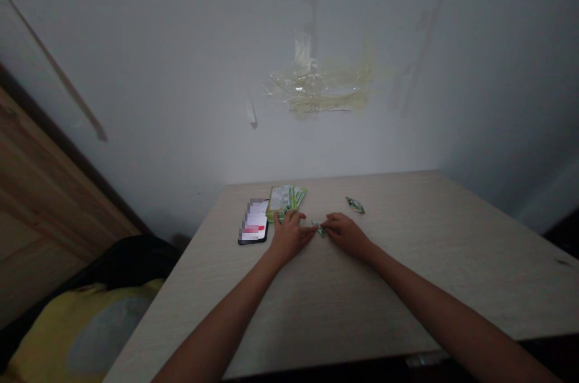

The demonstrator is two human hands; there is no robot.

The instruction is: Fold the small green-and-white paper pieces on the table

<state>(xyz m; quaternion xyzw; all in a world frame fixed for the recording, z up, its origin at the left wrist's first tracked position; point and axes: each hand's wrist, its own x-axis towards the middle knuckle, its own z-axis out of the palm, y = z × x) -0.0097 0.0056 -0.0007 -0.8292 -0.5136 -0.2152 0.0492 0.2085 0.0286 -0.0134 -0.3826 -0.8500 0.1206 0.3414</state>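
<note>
Working a small slip (319,228) between the fingertips appears to be the step in hand, perhaps folding or creasing, though the detail is too small to tell. The slip is placed between the two hands, its right side pinched by the right grip (347,234). Its left side is met by the left grip (289,236), but whether it is pinched there or merely touched cannot be told. Just beyond the left grip, a stack (281,197) of green pieces is seen on the counter (362,304), and left of that grip a phone (254,227) is laid. Beyond the right grip, a folded piece (355,205) is set apart. For the next move, steady, fine pressure from both sides seems to be called for.
</note>
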